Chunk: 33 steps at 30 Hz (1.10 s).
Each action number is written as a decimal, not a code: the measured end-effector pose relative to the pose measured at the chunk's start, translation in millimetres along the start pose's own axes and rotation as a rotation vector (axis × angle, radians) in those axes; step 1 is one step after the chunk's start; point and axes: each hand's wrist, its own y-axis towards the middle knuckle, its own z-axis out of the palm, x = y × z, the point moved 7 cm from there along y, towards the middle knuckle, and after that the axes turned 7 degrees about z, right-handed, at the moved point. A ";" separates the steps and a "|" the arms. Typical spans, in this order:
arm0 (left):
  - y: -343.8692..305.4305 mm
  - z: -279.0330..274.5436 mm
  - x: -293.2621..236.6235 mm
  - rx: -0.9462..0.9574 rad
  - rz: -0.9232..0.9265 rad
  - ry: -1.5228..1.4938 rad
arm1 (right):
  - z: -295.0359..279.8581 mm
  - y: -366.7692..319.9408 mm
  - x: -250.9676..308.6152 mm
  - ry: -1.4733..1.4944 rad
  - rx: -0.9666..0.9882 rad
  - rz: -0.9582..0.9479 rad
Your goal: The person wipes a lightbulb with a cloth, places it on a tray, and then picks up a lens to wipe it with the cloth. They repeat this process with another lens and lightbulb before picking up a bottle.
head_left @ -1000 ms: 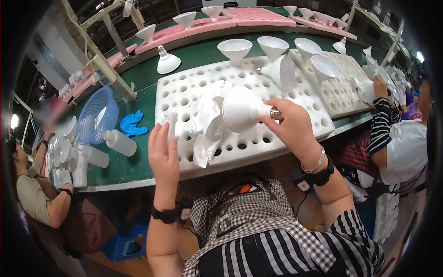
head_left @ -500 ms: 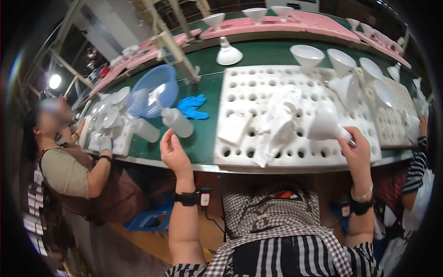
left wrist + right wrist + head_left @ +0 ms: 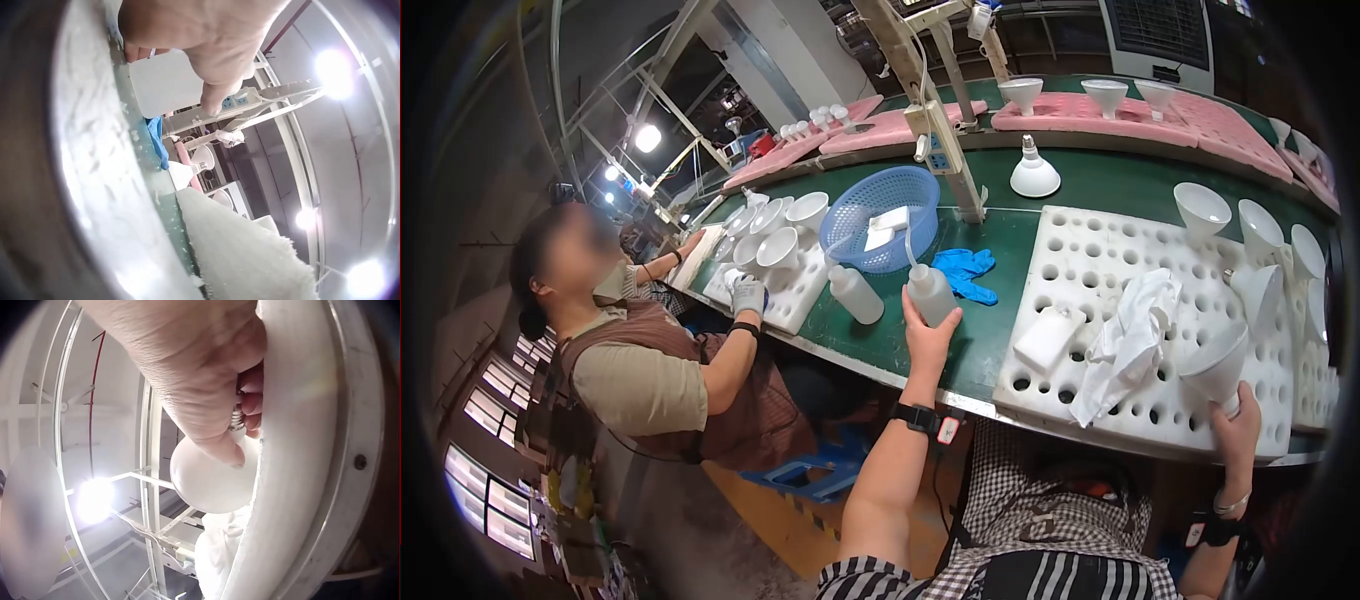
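Note:
My left hand (image 3: 930, 340) grips a white squeeze bottle (image 3: 931, 297) with a bent spout, standing on the green table (image 3: 890, 345). In the left wrist view the thumb lies along one side of the bottle (image 3: 164, 84), fingers on the other. A second squeeze bottle (image 3: 856, 298) stands just left of it. Over the right side of the white foam tray (image 3: 1050, 295), my right hand (image 3: 1238, 430) holds a white reflector lamp (image 3: 1215, 362) by its metal screw base (image 3: 237, 419). A crumpled white cloth (image 3: 1130, 340) lies on the tray beside a white block (image 3: 1050, 337).
Behind the bottles sit a blue plastic basket (image 3: 870, 195) and a blue glove (image 3: 968, 272). Several lamps (image 3: 1203, 210) stand at the tray's back right. Another lamp (image 3: 1035, 178) rests beyond the tray. A person (image 3: 650, 340) works at the left.
My left hand has reached leftward and taken hold of the squeeze bottle. The right hand keeps the lamp and has lowered it toward the foam tray's right side. The head view has turned left.

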 end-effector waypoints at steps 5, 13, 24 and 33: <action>0.1 -5.9 9.3 -0.021 -0.033 0.278 | -1.4 2.4 3.4 0.028 0.040 0.008; -91.7 6.8 -89.7 0.307 -0.224 -0.291 | -10.1 -8.2 27.2 -0.146 -0.030 0.047; -129.8 33.8 -103.6 0.549 -0.300 -0.157 | -6.7 -10.0 33.3 -0.093 -0.028 0.020; -127.5 30.4 -98.5 0.544 -0.359 -0.193 | -7.1 -13.1 32.7 -0.003 -0.032 0.008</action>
